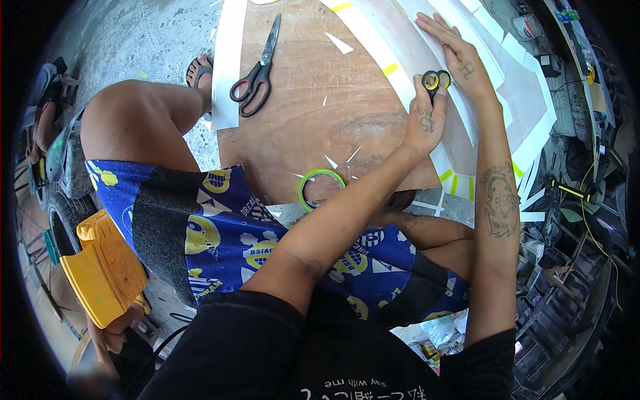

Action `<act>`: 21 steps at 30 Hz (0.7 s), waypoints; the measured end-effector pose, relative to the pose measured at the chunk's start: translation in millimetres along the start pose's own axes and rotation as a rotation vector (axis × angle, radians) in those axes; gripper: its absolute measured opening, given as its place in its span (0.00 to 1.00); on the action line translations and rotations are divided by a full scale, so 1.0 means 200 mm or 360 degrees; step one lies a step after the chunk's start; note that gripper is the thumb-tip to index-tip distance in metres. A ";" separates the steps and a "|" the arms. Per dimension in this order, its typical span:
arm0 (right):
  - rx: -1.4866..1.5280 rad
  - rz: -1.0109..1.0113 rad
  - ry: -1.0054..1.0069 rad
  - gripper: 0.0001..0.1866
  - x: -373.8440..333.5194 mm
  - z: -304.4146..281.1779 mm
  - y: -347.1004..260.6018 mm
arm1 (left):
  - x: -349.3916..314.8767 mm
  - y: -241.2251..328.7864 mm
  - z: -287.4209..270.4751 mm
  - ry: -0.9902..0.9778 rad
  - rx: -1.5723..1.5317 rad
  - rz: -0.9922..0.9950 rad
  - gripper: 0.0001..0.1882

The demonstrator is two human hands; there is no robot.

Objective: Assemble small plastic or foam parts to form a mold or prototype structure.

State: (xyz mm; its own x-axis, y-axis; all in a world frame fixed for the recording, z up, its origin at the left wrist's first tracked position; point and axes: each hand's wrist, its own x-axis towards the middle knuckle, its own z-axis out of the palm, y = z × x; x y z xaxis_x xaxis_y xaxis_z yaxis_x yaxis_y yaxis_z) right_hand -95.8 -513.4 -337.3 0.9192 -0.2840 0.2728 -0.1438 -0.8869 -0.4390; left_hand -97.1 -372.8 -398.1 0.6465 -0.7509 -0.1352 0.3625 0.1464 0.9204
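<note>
My left hand (pixel 425 123) is closed around a small pair of scissors (pixel 437 81) with black and yellow finger loops. The loops stick out past my thumb; the blades are hidden. Just beyond it, my right hand (pixel 461 60) lies with fingers stretched out over a large curved white paper sheet (pixel 527 110). Yellow tape strips (pixel 390 70) mark a white paper band along the brown board (pixel 300 133). On that board rest larger scissors (pixel 257 79) with black and red handles, slightly spread, and several white paper scraps (pixel 340 43).
A green tape roll (pixel 304 197) lies at the board's near edge, beside my crossed leg. To the left stand a yellow plastic seat (pixel 107 270) and a tyre (pixel 63 220). Another person's arm (pixel 100 347) shows at lower left. Dark metal frames (pixel 553 300) clutter the right.
</note>
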 end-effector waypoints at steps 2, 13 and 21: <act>-0.0014 0.0010 -0.0001 0.28 -0.02 -0.01 0.01 | -0.03 0.01 0.01 -0.0028 -0.0015 0.0001 0.11; 0.0001 0.0032 -0.0018 0.28 0.00 -0.02 0.01 | 0.00 0.00 -0.01 -0.0014 -0.0034 -0.0014 0.11; -0.0020 0.0018 0.0002 0.27 -0.01 0.00 -0.02 | -0.06 0.07 0.03 -0.0079 -0.0335 -0.0177 0.08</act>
State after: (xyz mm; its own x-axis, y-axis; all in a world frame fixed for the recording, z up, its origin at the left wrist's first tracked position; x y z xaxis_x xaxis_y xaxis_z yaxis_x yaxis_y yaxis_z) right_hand -96.8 -510.0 -335.3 0.9171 -0.2947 0.2686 -0.1591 -0.8881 -0.4312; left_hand -104.1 -365.5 -382.3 0.5629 -0.7998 -0.2087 0.5652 0.1882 0.8032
